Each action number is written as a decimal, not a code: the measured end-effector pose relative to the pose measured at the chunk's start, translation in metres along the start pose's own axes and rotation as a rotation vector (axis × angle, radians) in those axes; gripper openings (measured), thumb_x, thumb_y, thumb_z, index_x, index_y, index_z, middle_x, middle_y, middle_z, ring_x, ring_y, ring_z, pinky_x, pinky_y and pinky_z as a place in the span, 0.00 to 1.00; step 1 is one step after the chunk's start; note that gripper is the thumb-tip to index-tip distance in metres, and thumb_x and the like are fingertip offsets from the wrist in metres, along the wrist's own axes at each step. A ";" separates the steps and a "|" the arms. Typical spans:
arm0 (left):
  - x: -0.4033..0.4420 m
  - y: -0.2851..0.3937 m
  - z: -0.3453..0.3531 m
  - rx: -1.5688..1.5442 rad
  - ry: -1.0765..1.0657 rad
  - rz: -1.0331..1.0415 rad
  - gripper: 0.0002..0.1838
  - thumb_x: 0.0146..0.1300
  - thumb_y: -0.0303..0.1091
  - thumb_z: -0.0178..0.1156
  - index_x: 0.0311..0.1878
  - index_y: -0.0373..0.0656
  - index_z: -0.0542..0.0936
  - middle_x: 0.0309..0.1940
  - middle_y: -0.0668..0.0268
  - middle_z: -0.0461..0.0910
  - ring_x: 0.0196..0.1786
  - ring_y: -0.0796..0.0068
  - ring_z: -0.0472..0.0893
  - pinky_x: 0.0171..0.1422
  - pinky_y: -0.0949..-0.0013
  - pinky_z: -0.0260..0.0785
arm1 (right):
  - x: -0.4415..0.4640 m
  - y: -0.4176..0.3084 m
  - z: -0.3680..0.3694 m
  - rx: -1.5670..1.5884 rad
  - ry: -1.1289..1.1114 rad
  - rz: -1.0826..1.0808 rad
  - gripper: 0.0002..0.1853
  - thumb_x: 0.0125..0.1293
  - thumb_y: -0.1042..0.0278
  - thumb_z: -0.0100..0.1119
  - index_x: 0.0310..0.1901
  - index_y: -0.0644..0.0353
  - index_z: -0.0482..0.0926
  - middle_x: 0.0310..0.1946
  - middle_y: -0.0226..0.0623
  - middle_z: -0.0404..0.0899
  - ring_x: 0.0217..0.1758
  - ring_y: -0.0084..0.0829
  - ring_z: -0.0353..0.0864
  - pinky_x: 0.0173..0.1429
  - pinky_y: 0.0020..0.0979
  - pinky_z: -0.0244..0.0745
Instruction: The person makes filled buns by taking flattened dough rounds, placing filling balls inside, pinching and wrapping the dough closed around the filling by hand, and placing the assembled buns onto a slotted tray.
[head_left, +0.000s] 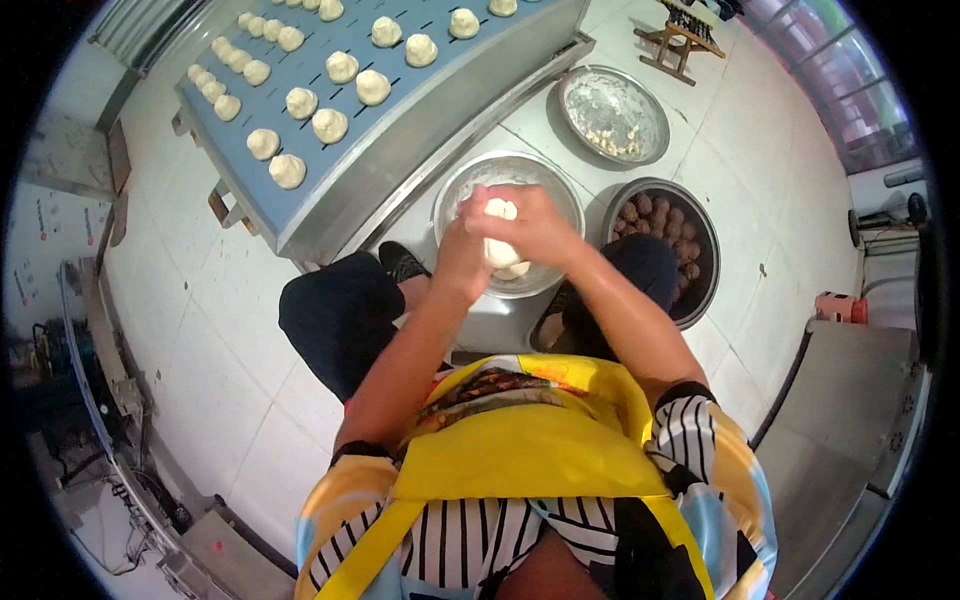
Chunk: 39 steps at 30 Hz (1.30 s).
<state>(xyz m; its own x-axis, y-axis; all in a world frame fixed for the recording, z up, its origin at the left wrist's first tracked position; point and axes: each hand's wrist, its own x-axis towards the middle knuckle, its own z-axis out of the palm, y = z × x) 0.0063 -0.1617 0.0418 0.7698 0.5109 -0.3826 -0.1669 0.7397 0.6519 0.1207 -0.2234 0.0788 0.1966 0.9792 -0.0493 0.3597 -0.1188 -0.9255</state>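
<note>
Pale, soft dough (500, 252) is wrapped between my two hands above a steel bowl (452, 192). My left hand (464, 245) grips it from the left side, and my right hand (535, 222) closes over it from the right, their fingers meeting at the top. Some dough bulges out between the fingers and below the palms. Another pale lump (513, 271) shows under it, toward the near side of the bowl; whether it is joined to the held dough I cannot tell. The rest of the bowl's inside is partly hidden by my hands.
Several round dough balls (330, 126) sit in rows on a blue slotted surface (245, 185) at upper left. A dark basin (712, 262) holds several brown balls (655, 212) at right. Behind it lies a floured metal pan (612, 100) with dough scraps. A small stool (680, 40) stands farther back.
</note>
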 end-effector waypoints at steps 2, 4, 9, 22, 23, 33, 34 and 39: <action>0.003 0.001 0.007 -0.087 0.087 0.084 0.30 0.71 0.58 0.42 0.59 0.40 0.65 0.50 0.57 0.74 0.52 0.66 0.78 0.55 0.61 0.74 | 0.003 0.001 0.006 -0.219 0.147 -0.077 0.21 0.57 0.58 0.64 0.51 0.58 0.79 0.40 0.34 0.82 0.40 0.22 0.79 0.46 0.26 0.75; -0.001 0.010 -0.007 0.085 0.015 0.011 0.32 0.70 0.60 0.42 0.60 0.39 0.65 0.51 0.58 0.74 0.53 0.66 0.78 0.55 0.61 0.74 | 0.003 0.000 0.010 0.112 0.109 -0.178 0.18 0.57 0.56 0.64 0.45 0.59 0.80 0.36 0.37 0.82 0.36 0.25 0.79 0.43 0.28 0.74; -0.008 0.013 0.008 0.028 0.094 -0.047 0.35 0.68 0.63 0.42 0.61 0.40 0.65 0.52 0.58 0.74 0.55 0.64 0.77 0.56 0.58 0.74 | 0.002 -0.001 0.002 0.109 -0.002 -0.061 0.18 0.55 0.57 0.65 0.43 0.60 0.81 0.32 0.39 0.81 0.34 0.31 0.81 0.41 0.30 0.75; -0.008 0.008 0.013 -0.099 0.149 0.009 0.28 0.69 0.57 0.49 0.59 0.42 0.68 0.50 0.60 0.76 0.51 0.67 0.78 0.52 0.61 0.74 | 0.004 0.002 0.008 -0.016 0.142 -0.044 0.19 0.55 0.57 0.67 0.45 0.61 0.82 0.32 0.32 0.82 0.35 0.23 0.79 0.44 0.27 0.75; -0.003 0.003 0.000 0.154 0.044 0.073 0.30 0.69 0.59 0.46 0.60 0.42 0.66 0.52 0.60 0.74 0.54 0.66 0.77 0.54 0.60 0.73 | 0.004 0.007 0.011 -0.011 0.170 -0.082 0.19 0.56 0.57 0.67 0.45 0.61 0.82 0.31 0.32 0.82 0.34 0.23 0.79 0.43 0.27 0.75; -0.016 0.015 0.017 0.131 0.096 0.072 0.25 0.71 0.53 0.47 0.58 0.41 0.70 0.51 0.59 0.75 0.54 0.67 0.77 0.54 0.63 0.73 | 0.006 0.001 0.010 0.028 0.151 -0.111 0.22 0.55 0.53 0.67 0.45 0.62 0.81 0.37 0.39 0.82 0.38 0.26 0.80 0.47 0.28 0.74; -0.018 0.019 0.007 0.417 -0.003 0.144 0.26 0.71 0.54 0.46 0.59 0.42 0.70 0.52 0.60 0.75 0.54 0.67 0.77 0.54 0.63 0.73 | 0.006 0.001 0.007 0.095 0.076 -0.099 0.22 0.56 0.52 0.66 0.45 0.63 0.81 0.37 0.39 0.82 0.38 0.26 0.80 0.46 0.28 0.74; -0.012 0.010 0.007 -0.114 0.124 0.016 0.31 0.61 0.55 0.60 0.59 0.41 0.68 0.51 0.57 0.76 0.54 0.62 0.77 0.53 0.60 0.73 | 0.007 -0.005 0.000 -0.037 0.018 0.039 0.24 0.56 0.55 0.65 0.52 0.60 0.79 0.39 0.38 0.82 0.40 0.25 0.79 0.48 0.28 0.74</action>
<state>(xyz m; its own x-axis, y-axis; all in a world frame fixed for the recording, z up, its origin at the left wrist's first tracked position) 0.0001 -0.1634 0.0578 0.6861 0.5676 -0.4551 -0.2525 0.7724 0.5827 0.1206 -0.2159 0.0829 0.2272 0.9707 -0.0780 0.3848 -0.1631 -0.9085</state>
